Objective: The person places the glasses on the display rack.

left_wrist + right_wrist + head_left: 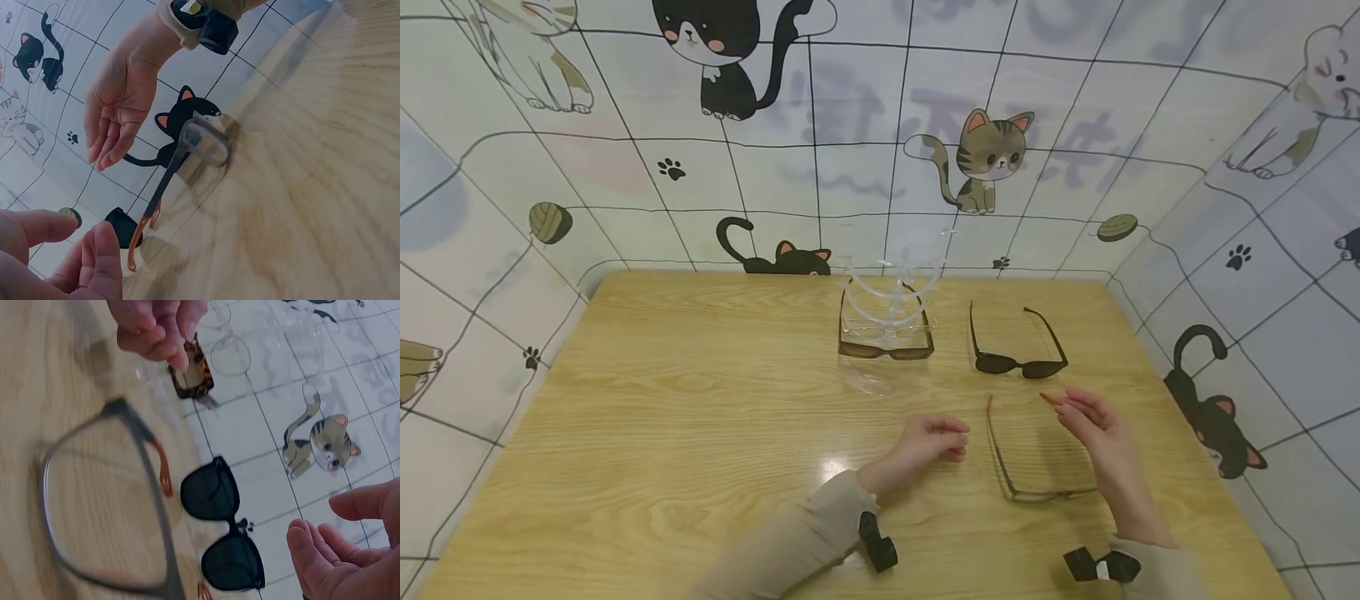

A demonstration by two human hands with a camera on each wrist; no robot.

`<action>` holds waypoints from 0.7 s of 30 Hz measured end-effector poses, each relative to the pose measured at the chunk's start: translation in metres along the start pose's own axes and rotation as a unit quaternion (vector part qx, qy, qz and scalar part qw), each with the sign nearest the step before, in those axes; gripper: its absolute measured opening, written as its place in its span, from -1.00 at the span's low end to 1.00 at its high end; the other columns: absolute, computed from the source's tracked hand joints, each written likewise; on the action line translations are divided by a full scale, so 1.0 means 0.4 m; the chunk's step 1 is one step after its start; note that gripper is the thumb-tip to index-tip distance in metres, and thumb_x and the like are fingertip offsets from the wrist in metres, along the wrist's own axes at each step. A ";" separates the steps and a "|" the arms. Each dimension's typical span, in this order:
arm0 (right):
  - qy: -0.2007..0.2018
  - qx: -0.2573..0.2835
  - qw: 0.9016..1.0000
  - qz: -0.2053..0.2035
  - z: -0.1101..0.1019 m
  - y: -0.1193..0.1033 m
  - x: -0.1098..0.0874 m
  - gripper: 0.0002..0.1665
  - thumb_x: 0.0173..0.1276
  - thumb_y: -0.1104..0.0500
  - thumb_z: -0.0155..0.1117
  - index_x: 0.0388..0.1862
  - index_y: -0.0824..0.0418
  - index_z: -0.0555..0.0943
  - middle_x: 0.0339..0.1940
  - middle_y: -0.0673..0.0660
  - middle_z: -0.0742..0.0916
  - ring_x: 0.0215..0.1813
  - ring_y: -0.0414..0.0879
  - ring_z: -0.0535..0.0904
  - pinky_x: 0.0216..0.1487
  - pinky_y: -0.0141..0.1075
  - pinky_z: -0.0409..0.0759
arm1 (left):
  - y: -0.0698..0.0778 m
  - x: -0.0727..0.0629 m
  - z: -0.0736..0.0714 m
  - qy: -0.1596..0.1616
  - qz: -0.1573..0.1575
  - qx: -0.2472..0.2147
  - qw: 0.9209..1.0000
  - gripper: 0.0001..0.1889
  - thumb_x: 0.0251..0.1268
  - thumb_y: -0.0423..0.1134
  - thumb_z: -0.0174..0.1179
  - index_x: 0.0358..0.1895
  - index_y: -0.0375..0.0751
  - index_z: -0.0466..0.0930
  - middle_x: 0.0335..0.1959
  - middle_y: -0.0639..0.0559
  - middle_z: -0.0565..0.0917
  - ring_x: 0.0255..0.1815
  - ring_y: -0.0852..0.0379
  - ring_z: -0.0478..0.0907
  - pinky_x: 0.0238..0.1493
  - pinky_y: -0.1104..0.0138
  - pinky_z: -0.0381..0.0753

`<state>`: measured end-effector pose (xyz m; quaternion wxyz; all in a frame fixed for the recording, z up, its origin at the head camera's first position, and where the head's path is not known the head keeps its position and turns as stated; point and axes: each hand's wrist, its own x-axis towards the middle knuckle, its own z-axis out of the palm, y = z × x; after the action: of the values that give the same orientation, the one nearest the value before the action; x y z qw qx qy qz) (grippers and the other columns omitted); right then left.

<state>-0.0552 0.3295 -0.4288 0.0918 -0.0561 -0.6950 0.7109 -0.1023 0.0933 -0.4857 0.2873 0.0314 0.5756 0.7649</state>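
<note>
Close to the right edge of the tabletop [647, 433], a pair of grey-framed eyeglasses [1033, 497] with orange temple tips sits with both temples spread, pointing toward the far edge. The right hand [1097, 429] hangs over them, its fingertips by one orange tip; from above the two seem to meet, but both wrist views show thumb and fingers parted with nothing between, so I take that hand as loose. The left hand [928, 439] is loose too, fingers gently bent and holding nothing, just beside the other temple of those eyeglasses, toward the middle of the tabletop. Past the right hand, toward the far right corner, black sunglasses [996, 364] rest with their temples unfolded toward the far edge. Left of them, near the middle of the far edge, rises a clear display stand [895, 310] with curved arms; brown tortoiseshell glasses [910, 354] are at its lower part, and thin-rimmed glasses [231, 356] show near them, faint against the wall. Beige sleeves [820, 525] cover the person's forearms, with a black camera [877, 542] at the left wrist. Behind, a white wall covering [857, 175] carries cartoon cats and grid lines.
</note>
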 end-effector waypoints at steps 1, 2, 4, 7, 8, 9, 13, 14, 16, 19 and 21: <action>0.003 -0.007 1.000 0.000 -0.010 0.002 -0.001 -0.77 0.35 0.30 0.18 -0.04 0.13 0.55 -0.21 -0.09 0.71 -0.16 -0.29 0.63 -0.13 -0.52 0.58 | -0.005 0.001 0.008 0.002 -0.004 0.003 1.000 -0.77 0.15 -0.51 0.19 -0.12 -0.60 0.57 -0.51 0.00 0.61 -0.55 0.22 0.55 -0.35 0.33 0.68; 0.016 -0.038 0.999 0.011 -0.013 -0.006 -0.006 -0.78 0.34 0.27 0.20 -0.06 0.06 0.54 -0.23 -0.15 0.70 -0.18 -0.32 0.62 -0.14 -0.54 0.58 | -0.009 0.002 0.016 0.004 -0.009 0.005 1.000 -0.78 0.14 -0.51 0.20 -0.14 -0.58 0.58 -0.52 -0.01 0.61 -0.55 0.22 0.55 -0.35 0.33 0.68; 0.020 -0.040 0.999 0.003 -0.036 0.006 -0.006 -0.78 0.33 0.31 0.20 -0.07 0.11 0.56 -0.24 -0.12 0.71 -0.19 -0.31 0.64 -0.17 -0.54 0.58 | -0.017 0.002 0.031 0.009 -0.014 0.015 1.000 -0.79 0.14 -0.51 0.21 -0.16 -0.56 0.60 -0.51 -0.04 0.63 -0.56 0.22 0.55 -0.35 0.31 0.68; 0.040 -0.094 0.995 0.011 -0.057 0.012 -0.009 -0.78 0.33 0.29 0.20 -0.10 0.03 0.56 -0.27 -0.19 0.70 -0.22 -0.36 0.62 -0.22 -0.58 0.57 | -0.027 0.002 0.051 0.014 -0.016 0.029 0.999 -0.83 0.12 -0.51 0.22 -0.21 -0.54 0.62 -0.51 -0.08 0.64 -0.56 0.21 0.55 -0.36 0.31 0.68; 0.046 -0.113 0.992 0.016 -0.063 0.013 -0.010 -0.78 0.33 0.29 0.21 -0.09 0.03 0.56 -0.28 -0.22 0.69 -0.23 -0.38 0.61 -0.23 -0.60 0.56 | -0.030 0.002 0.056 0.013 -0.018 0.032 0.999 -0.83 0.12 -0.51 0.22 -0.21 -0.54 0.61 -0.51 -0.08 0.64 -0.56 0.21 0.55 -0.36 0.31 0.68; 0.048 -0.133 0.990 0.020 -0.068 0.014 -0.011 -0.79 0.34 0.28 0.20 -0.08 0.07 0.55 -0.29 -0.24 0.68 -0.24 -0.40 0.60 -0.23 -0.61 0.55 | -0.032 0.001 0.062 0.012 -0.017 0.036 0.999 -0.84 0.12 -0.52 0.21 -0.22 -0.55 0.61 -0.50 -0.09 0.65 -0.55 0.21 0.56 -0.35 0.31 0.68; 0.057 -0.222 0.972 0.047 -0.087 0.018 -0.013 -0.67 0.35 0.20 0.21 0.06 0.29 0.48 -0.32 -0.35 0.61 -0.28 -0.45 0.57 -0.24 -0.64 0.50 | -0.040 0.003 0.079 0.006 -0.032 0.039 0.999 -0.86 0.13 -0.51 0.21 -0.24 -0.52 0.60 -0.50 -0.05 0.63 -0.54 0.21 0.57 -0.35 0.32 0.68; 0.058 -0.235 0.969 0.052 -0.098 0.028 -0.011 -0.60 0.35 0.18 0.21 0.09 0.36 0.45 -0.31 -0.36 0.61 -0.28 -0.46 0.57 -0.24 -0.65 0.50 | -0.041 0.003 0.083 0.005 -0.036 0.040 0.999 -0.86 0.13 -0.50 0.22 -0.24 -0.51 0.60 -0.51 -0.04 0.64 -0.54 0.21 0.57 -0.35 0.32 0.68; 0.058 -0.254 0.963 0.064 -0.124 0.055 -0.006 -0.48 0.34 0.13 0.23 0.15 0.43 0.40 -0.28 -0.34 0.62 -0.27 -0.47 0.56 -0.22 -0.63 0.48 | -0.044 0.003 0.089 0.006 -0.047 0.039 0.998 -0.87 0.13 -0.48 0.24 -0.25 -0.47 0.60 -0.51 -0.05 0.65 -0.54 0.20 0.58 -0.35 0.34 0.68; 0.060 -0.275 0.957 0.074 -0.169 0.107 0.004 -0.42 0.32 0.04 0.26 0.16 0.39 0.42 -0.25 -0.32 0.63 -0.25 -0.49 0.54 -0.24 -0.61 0.48 | -0.044 0.001 0.099 0.009 -0.063 0.041 0.997 -0.87 0.12 -0.46 0.26 -0.25 -0.43 0.61 -0.51 -0.10 0.67 -0.53 0.18 0.61 -0.37 0.35 0.68; 0.060 -0.286 0.954 0.072 -0.189 0.134 0.008 -0.39 0.30 -0.01 0.27 0.15 0.39 0.43 -0.26 -0.31 0.64 -0.25 -0.49 0.53 -0.26 -0.61 0.48 | -0.043 0.000 0.105 0.010 -0.073 0.044 0.996 -0.87 0.12 -0.45 0.27 -0.25 -0.42 0.61 -0.51 -0.12 0.68 -0.52 0.16 0.63 -0.38 0.36 0.68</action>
<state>-0.0454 0.4032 -0.4843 0.0620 -0.1721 -0.8567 0.4822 -0.0794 0.1323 -0.4871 0.3354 -0.0058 0.6124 0.7159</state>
